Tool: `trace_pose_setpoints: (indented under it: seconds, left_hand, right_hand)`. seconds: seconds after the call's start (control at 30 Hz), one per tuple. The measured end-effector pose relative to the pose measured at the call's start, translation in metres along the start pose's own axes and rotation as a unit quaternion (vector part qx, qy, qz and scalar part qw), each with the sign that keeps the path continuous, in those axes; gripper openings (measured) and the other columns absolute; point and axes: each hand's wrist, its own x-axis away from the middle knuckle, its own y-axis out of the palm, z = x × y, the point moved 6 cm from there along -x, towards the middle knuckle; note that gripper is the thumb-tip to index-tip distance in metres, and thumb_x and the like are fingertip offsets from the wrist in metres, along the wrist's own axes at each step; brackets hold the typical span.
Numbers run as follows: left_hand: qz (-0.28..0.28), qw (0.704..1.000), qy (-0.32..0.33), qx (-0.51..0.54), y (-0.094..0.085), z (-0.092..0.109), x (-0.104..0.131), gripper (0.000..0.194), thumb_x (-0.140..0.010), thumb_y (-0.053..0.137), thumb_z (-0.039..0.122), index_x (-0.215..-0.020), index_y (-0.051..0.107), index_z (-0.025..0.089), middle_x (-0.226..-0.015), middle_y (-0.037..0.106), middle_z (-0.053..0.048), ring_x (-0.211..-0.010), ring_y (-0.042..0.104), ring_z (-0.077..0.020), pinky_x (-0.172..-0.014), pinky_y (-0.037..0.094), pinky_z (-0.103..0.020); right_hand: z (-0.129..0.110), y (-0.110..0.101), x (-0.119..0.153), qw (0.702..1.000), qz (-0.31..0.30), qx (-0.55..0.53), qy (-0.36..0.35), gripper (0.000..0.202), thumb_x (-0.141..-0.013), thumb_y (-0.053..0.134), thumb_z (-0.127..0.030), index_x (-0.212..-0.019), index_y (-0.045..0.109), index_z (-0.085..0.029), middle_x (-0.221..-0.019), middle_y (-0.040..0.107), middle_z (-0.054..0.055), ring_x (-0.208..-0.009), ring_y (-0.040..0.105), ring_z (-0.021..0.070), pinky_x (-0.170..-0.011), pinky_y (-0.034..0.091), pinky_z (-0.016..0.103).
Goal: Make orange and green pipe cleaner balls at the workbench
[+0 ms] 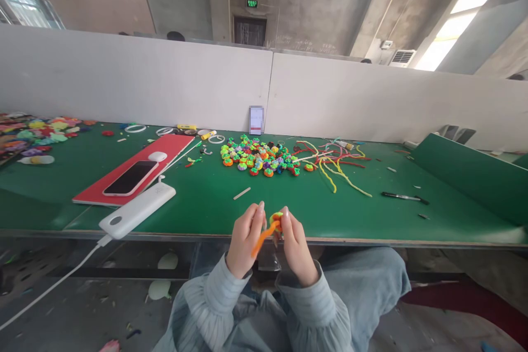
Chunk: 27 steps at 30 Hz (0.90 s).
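Observation:
Between my two hands, near the table's front edge, is a small orange and yellow-green fuzzy piece (276, 221), with an orange strand (260, 241) hanging from it down to the left. My right hand (296, 245) pinches the piece at its right side. My left hand (244, 237) has its thumb and fingers pressed together beside the strand; what lies between those fingertips is too small to make out. Beyond the hands sits a pile of small multicoloured fuzzy pieces (264, 157), and to its right lie loose yellow and red strands (330, 168).
A red folder (93, 190) at left holds a phone (131, 177). A white power strip (138, 212) overlaps its front. Another phone (256, 120) stands against the white partition (165, 82). A black pen (404, 197) lies at right, near a green divider (474, 176).

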Motion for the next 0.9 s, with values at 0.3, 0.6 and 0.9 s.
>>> trace_pose_setpoints:
  seconds: [0.3,0.6,0.9]
  left_hand:
    - [-0.108,0.973,0.073,-0.193,0.008,0.009,0.002,0.030,-0.092,0.028,0.032,-0.065,0.036,0.020,-0.061,0.040,0.003,-0.056,0.039,-0.0108,-0.054,0.030,-0.022]
    - [-0.090,0.958,0.116,-0.247,0.011,0.010,0.006,0.030,-0.091,0.031,0.026,-0.062,0.035,0.019,-0.057,0.039,0.003,-0.051,0.037,-0.0095,-0.050,0.027,-0.021]
    - [-0.019,0.981,0.095,-0.168,0.009,0.010,0.008,0.027,-0.089,0.036,0.025,-0.063,0.035,0.019,-0.055,0.036,0.004,-0.050,0.035,-0.0081,-0.050,0.027,-0.021]
  right_hand:
    - [0.007,-0.001,-0.001,0.999,-0.017,-0.007,0.032,0.039,-0.089,0.034,-0.049,-0.064,0.040,-0.019,-0.050,0.035,-0.006,-0.043,0.032,0.0080,-0.041,0.029,0.021]
    - [-0.006,-0.009,0.000,0.991,0.052,0.118,-0.021,0.039,-0.092,0.031,-0.044,-0.061,0.032,-0.020,-0.054,0.031,-0.006,-0.050,0.028,0.0094,-0.048,0.026,0.024]
    - [-0.006,0.004,0.004,0.997,0.047,0.053,-0.036,0.032,-0.093,0.028,-0.042,-0.070,0.037,-0.020,-0.061,0.037,-0.004,-0.054,0.033,0.0109,-0.051,0.032,0.023]
